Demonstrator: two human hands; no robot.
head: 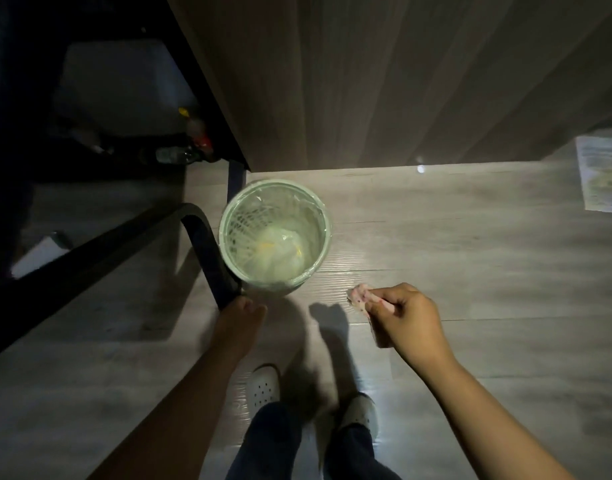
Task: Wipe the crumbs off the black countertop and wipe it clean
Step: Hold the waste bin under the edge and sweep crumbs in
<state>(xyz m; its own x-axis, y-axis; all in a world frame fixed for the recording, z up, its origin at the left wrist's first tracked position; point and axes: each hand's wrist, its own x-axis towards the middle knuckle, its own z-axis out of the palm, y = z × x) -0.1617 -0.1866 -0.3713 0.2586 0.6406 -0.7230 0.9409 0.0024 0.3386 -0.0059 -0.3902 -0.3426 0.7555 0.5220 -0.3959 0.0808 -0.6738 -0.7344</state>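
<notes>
Dim room; grey plank floor (471, 254), wooden panel (367, 81).

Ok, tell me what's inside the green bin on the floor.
The green bin holds a clear plastic liner over its mesh walls, and pale crumpled waste with yellow bits lies at the bottom. Whatever is beneath that waste is covered.

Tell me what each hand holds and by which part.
The right hand pinches a crumpled pinkish speckled cloth by its near end, leaving the far end free. The left hand appears to hold nothing.
</notes>
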